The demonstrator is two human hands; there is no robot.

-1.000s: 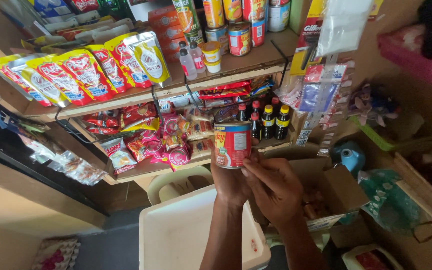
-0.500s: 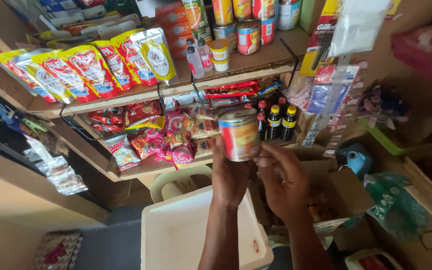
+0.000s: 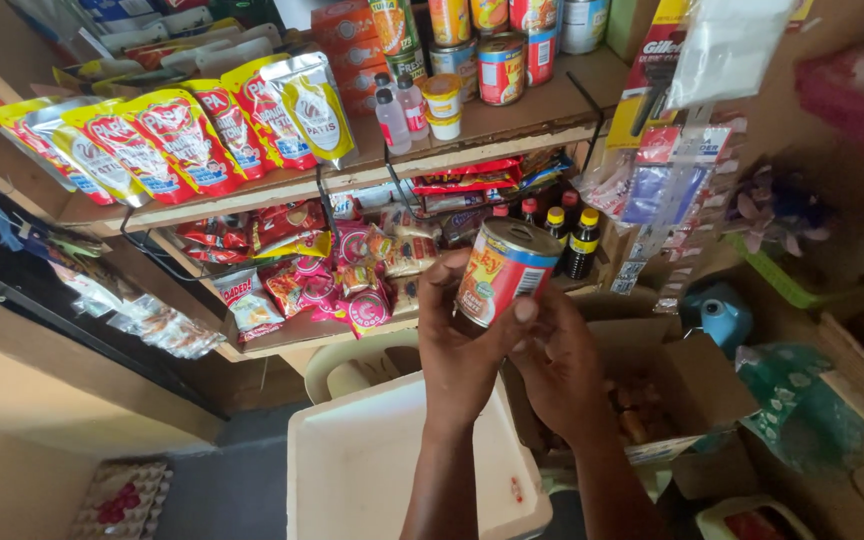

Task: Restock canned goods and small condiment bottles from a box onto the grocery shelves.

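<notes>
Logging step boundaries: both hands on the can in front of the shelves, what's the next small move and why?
Probably lift the can up toward the top shelf. The left hand wraps its side and the right hand supports it from below, tilted, clear of any surface. Similar cans stand on that shelf, with bare board beside them.

Two brown wooden shelves stand before me. On the upper wooden shelf point(image 3: 512, 125), shiny red and yellow pouches point(image 3: 192, 130) lean in a row along the left part of its front edge, two small clear bottles point(image 3: 400, 112) stand near the middle, and printed metal tins point(image 3: 502, 68) crowd the right end. On the lower wooden shelf point(image 3: 282, 335), crumpled red and pink snack packets point(image 3: 322, 270) lie heaped, with dark glass bottles with yellow and red caps point(image 3: 567, 235) at its right end.
</notes>
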